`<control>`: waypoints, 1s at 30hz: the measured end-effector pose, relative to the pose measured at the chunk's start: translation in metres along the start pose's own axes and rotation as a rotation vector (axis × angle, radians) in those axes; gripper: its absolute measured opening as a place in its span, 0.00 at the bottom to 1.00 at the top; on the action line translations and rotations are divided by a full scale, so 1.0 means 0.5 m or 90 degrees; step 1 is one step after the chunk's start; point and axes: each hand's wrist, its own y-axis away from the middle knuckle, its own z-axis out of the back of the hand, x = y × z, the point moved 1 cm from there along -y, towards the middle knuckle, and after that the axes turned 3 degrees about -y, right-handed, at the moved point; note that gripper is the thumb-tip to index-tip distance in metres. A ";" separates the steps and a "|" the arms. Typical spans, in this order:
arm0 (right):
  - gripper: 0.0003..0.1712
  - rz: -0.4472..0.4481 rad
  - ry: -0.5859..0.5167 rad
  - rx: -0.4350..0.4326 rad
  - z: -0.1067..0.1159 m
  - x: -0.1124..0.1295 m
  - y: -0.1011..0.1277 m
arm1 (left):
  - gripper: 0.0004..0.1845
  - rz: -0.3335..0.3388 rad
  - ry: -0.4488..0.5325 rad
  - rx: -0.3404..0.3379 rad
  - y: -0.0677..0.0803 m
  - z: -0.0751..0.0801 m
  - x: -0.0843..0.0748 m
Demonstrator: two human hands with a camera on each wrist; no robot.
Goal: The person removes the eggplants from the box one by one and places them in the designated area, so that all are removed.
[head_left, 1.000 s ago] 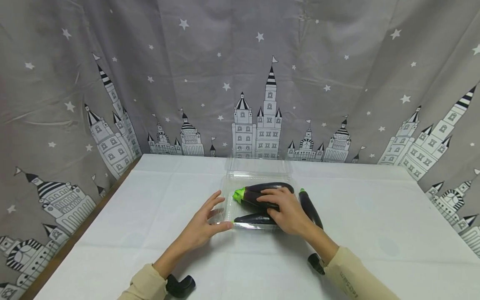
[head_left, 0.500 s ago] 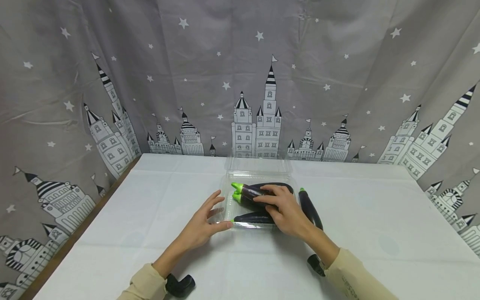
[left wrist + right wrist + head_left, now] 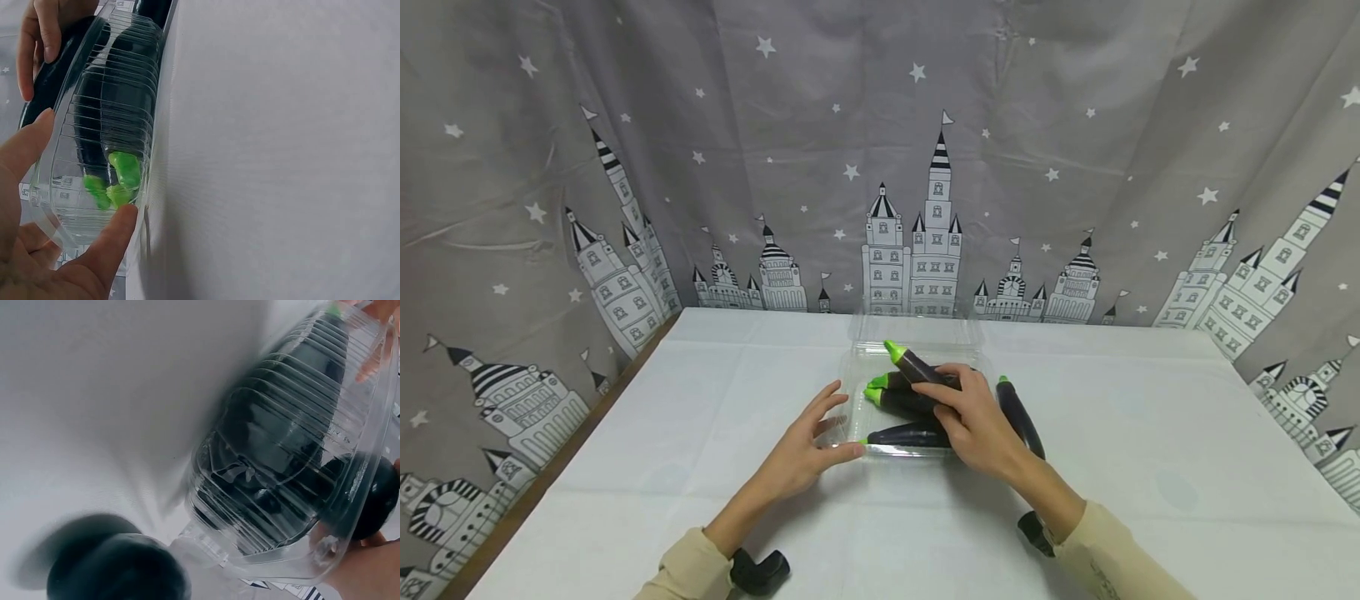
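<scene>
While the clear plastic tray [image 3: 853, 392] holds three eggplants, the right hand [image 3: 976, 425] grips one eggplant [image 3: 917, 367], tilting it stem-up above the tray. Straight fingers of the left hand [image 3: 805, 450] touch the tray's left wall; another eggplant [image 3: 1019, 415] lies just right of the tray

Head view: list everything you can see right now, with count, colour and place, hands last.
Clear plastic clamshell container: one, transparent, centre of the table, lid open toward the back.
Aubergines: five, dark purple with green stems; three lying in the container, one raised at a tilt in the right hand, one on the table right of the container.
Tablecloth: one, white, covering the table.
Backdrop curtain: one, grey with white castles and stars, behind the table.
Left hand: fingers straight, touching the container's left edge.
Right hand: grips the raised aubergine.
</scene>
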 end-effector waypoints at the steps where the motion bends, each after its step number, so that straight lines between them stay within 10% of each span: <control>1: 0.23 -0.004 -0.005 -0.003 0.001 -0.001 0.001 | 0.43 -0.001 0.000 -0.001 0.000 0.000 0.000; 30: 0.22 -0.165 -0.142 -0.065 0.038 -0.010 0.016 | 0.44 -0.005 -0.001 0.003 0.001 0.002 -0.003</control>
